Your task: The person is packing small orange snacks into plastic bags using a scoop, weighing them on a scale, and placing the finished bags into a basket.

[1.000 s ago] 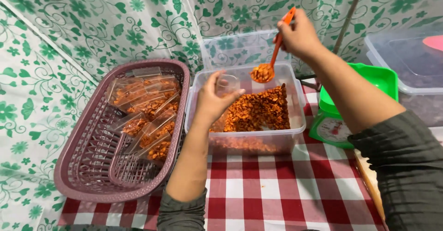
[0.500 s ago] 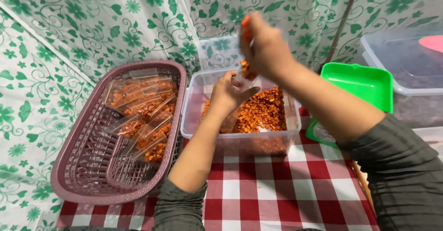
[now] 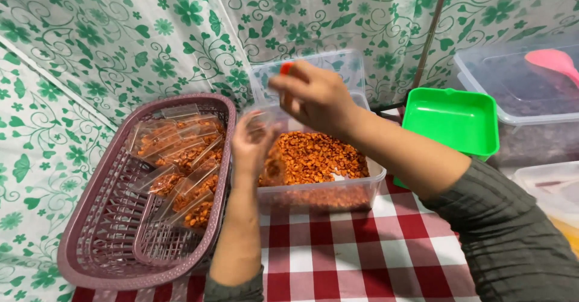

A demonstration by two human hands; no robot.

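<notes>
The right hand, pinching an orange plastic spoon, has swung left above the clear plastic tub of orange grains. The left hand has risen there too, gripping what looks like a small clear bag, blurred.

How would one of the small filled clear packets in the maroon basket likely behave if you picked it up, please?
Each filled packet looks like thin clear film, so probably floppy and slightly slippery. It holds only a little orange snack, so likely light. In the maroon basket they lie flat and overlapping, so unlikely to roll.

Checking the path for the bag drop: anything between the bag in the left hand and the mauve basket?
Nothing visible. The left hand holds the small clear bag at the clear tub of orange bits, right beside the mauve basket; only the basket's own rim lies between. The right hand is on the far side.
</notes>
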